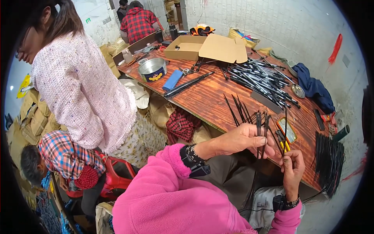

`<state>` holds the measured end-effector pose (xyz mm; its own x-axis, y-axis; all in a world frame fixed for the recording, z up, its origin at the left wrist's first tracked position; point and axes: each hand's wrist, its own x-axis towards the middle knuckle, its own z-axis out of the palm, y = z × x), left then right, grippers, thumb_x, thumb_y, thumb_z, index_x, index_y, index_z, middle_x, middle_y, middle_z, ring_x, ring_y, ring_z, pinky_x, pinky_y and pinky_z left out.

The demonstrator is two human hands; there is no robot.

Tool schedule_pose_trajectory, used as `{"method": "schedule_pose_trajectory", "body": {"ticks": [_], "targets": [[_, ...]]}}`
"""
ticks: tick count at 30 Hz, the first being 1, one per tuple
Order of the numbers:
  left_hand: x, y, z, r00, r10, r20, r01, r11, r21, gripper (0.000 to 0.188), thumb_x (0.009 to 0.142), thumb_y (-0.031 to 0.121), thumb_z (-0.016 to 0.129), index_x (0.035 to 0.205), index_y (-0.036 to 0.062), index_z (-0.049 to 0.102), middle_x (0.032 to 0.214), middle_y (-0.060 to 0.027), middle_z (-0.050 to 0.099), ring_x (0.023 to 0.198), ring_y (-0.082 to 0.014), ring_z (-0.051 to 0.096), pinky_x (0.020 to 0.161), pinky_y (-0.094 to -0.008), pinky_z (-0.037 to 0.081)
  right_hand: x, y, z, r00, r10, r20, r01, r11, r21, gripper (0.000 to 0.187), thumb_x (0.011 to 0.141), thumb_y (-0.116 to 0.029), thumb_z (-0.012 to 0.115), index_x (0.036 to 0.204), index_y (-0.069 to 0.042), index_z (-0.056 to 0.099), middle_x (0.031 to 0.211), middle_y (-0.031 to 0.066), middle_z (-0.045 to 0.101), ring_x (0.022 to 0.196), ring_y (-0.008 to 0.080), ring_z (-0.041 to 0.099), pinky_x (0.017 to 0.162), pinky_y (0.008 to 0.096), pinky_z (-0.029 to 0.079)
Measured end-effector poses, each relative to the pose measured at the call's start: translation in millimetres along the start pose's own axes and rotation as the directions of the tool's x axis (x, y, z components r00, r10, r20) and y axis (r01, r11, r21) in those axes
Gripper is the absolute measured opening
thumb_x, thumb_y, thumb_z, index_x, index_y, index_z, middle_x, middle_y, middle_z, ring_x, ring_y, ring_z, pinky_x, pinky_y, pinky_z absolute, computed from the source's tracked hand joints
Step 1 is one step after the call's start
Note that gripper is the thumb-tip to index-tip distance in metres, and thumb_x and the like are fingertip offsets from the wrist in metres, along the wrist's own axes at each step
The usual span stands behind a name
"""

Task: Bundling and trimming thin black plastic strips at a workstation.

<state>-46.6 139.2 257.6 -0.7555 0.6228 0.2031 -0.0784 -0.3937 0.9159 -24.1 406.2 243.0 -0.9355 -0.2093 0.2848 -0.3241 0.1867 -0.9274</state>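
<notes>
Several thin black strips (258,126) stood bunched in the left hand (249,140), above the near edge of the wooden table (206,103), some of their lengths hanging below that edge. That hand was closed, thumb pressed to fingers around the bunch. Near the same edge, farther towards the table's right end, the right hand (293,167) pinched at least one long strip (285,124) between thumb and forefinger; the exact count could not be told. More strips fanned over the tabletop beyond the left hand, and whether it gripped those too was unclear.

Good handling, to judge by the pose, called for a left hold snug enough to keep the bunch together without kinking it, and a light right pinch that kept its strip apart from the rest. Care was due around the yellow-edged flat object (287,130) on the table, where loose ends could have snagged.
</notes>
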Motion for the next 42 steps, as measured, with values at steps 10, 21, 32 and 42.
{"method": "schedule_pose_trajectory", "body": {"ticks": [10, 21, 32, 42], "targets": [[4.0, 1.2, 3.4, 0.997, -0.063, 0.047, 0.066, 0.996, -0.061, 0.032, 0.105, 0.028, 0.051, 0.123, 0.0017, 0.059, 0.104, -0.0121, 0.072, 0.091, -0.0161, 0.070, 0.078, -0.0277, 0.056, -3.4, 25.5, 3.9, 0.994, -0.038, -0.104, 0.041, 0.999, 0.027, 0.004, 0.101, -0.008, 0.056, 0.101, -0.004, 0.056, 0.079, 0.0016, 0.059, 0.062, 0.0037, 0.050, 0.054, 0.0172, 0.038], [16.7, -1.0, -5.5, 0.999, -0.045, -0.020, 0.044, 0.999, -0.021, 0.026, 0.104, 0.023, 0.052, 0.118, 0.0018, 0.059, 0.098, -0.0090, 0.071, 0.088, -0.0140, 0.068, 0.075, -0.0267, 0.055, 14.6, 55.3, 0.8, 0.979, -0.188, -0.079, 0.162, 0.953, -0.257, 0.008, 0.101, -0.005, 0.054, 0.108, -0.001, 0.057, 0.090, 0.0049, 0.060, 0.076, 0.0108, 0.057, 0.068, 0.0221, 0.046], [38.8, -29.2, -15.8, 0.985, 0.063, -0.160, -0.062, 0.998, 0.010, 0.020, 0.102, 0.015, 0.049, 0.111, 0.0016, 0.061, 0.090, -0.0052, 0.070, 0.081, -0.0103, 0.066, 0.068, -0.0243, 0.054, 36.8, 27.0, 36.9, 0.975, 0.082, 0.207, -0.065, 0.994, -0.086, 0.033, 0.109, -0.029, 0.041, 0.111, 0.001, 0.054, 0.097, 0.0070, 0.057, 0.092, 0.0137, 0.055, 0.083, 0.0294, 0.046], [62.9, -61.0, -29.1, 0.938, 0.331, -0.106, -0.273, 0.890, 0.366, 0.033, 0.104, 0.021, 0.046, 0.095, -0.0024, 0.067, 0.080, -0.0082, 0.070, 0.067, -0.0135, 0.067, 0.061, -0.0295, 0.055, 44.6, 37.2, 48.7, 0.960, 0.235, 0.152, -0.263, 0.944, 0.198, 0.036, 0.108, -0.032, 0.044, 0.124, -0.002, 0.053, 0.069, -0.0041, 0.042, 0.052, 0.0042, 0.033, 0.045, 0.0217, 0.024]]}}
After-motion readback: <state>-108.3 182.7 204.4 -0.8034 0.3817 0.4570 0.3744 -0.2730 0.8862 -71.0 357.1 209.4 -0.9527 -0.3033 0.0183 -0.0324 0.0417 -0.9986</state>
